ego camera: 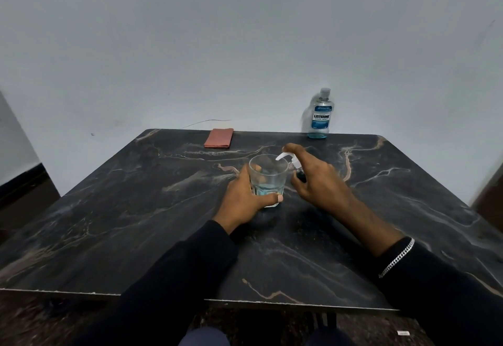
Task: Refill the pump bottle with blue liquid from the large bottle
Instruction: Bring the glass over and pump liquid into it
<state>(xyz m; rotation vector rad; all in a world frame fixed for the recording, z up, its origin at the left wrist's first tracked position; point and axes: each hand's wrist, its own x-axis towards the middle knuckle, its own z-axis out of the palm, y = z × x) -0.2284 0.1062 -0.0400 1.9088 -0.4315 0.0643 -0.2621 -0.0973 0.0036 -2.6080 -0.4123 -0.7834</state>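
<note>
Currently my left hand [242,198] clamps the clear faceted glass [268,176]; right hand [315,179] wraps the slippery white-nozzled pump bottle [295,166] — hold its body.

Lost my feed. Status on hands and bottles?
Left hand grips glass. Right hand on pump bottle, spout over glass. Large bottle capped, far edge. Nothing in the way.

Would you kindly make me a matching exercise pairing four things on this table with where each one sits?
Things:
1. large bottle
2. folded cloth
3. glass
4. pump bottle

Places:
a. under the right hand
b. far right edge, by the wall
c. held by the left hand
d. far edge, left of centre

Pairs: 1-b, 2-d, 3-c, 4-a
</note>
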